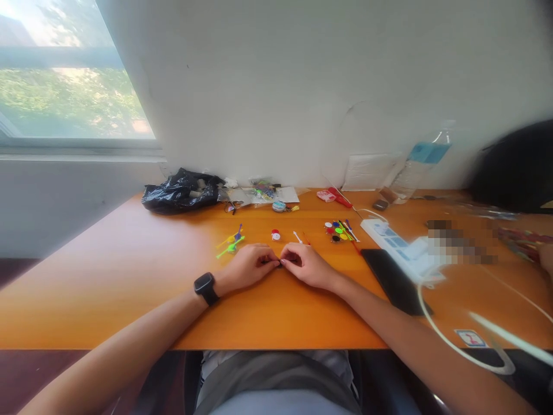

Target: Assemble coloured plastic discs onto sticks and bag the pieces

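Note:
My left hand (250,266) and my right hand (305,265) rest on the orange table (129,276) with their fingertips pinched together on a small dark piece (279,264) between them; what it is I cannot make out. A black watch (206,287) sits on my left wrist. Just beyond the hands lie green, yellow and blue plastic sticks (231,241), a small red and white piece (275,234), a white stick (297,236), and a cluster of coloured round pieces and sticks (340,230).
A black plastic bag (181,190) and small packets (263,193) lie against the wall. A white power strip (384,233), a black phone (393,279), a white cable (449,340) and a water bottle (421,161) occupy the right. Another person's hand (546,256) shows at the far right edge.

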Available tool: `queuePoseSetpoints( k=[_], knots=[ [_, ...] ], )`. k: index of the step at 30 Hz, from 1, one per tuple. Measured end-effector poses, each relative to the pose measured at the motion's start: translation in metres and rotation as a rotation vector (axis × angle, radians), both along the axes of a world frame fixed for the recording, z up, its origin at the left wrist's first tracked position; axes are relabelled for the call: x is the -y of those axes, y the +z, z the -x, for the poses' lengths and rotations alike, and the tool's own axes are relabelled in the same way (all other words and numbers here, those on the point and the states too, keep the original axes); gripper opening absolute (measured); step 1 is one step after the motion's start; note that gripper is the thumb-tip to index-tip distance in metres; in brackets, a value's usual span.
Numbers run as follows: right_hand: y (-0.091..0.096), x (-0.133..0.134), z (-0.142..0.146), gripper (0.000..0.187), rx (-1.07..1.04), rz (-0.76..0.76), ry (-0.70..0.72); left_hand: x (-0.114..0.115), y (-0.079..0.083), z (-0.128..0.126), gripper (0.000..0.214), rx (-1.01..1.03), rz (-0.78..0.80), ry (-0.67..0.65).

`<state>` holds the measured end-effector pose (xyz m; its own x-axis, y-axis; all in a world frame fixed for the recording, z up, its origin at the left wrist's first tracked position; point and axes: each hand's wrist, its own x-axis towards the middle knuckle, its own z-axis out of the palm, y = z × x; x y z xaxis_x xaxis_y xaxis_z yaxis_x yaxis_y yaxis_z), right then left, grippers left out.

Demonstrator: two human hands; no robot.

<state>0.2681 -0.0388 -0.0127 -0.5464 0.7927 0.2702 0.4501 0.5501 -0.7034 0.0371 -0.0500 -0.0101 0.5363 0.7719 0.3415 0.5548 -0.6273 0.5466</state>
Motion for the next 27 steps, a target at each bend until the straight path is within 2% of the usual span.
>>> queuePoseSetpoints(
  k=[10, 17, 24, 27],
  knots=[
    [-0.001, -0.001, 0.001, 0.012, -0.034, 0.068, 0.009, 0.000, 0.000, 0.000, 0.024, -0.038, -0.033, 0.006],
    [-0.010, -0.003, 0.002, 0.013, -0.053, 0.097, 0.010, 0.003, 0.002, -0.002, 0.022, -0.070, -0.084, 0.002],
    [-0.007, -0.002, 0.001, 0.011, -0.012, 0.043, -0.009, 0.006, 0.005, -0.005, 0.019, -0.049, -0.072, 0.001],
    [0.003, -0.002, 0.000, 0.015, -0.034, -0.029, -0.090, 0.005, 0.008, -0.004, 0.016, -0.019, -0.055, -0.007]
  ],
)
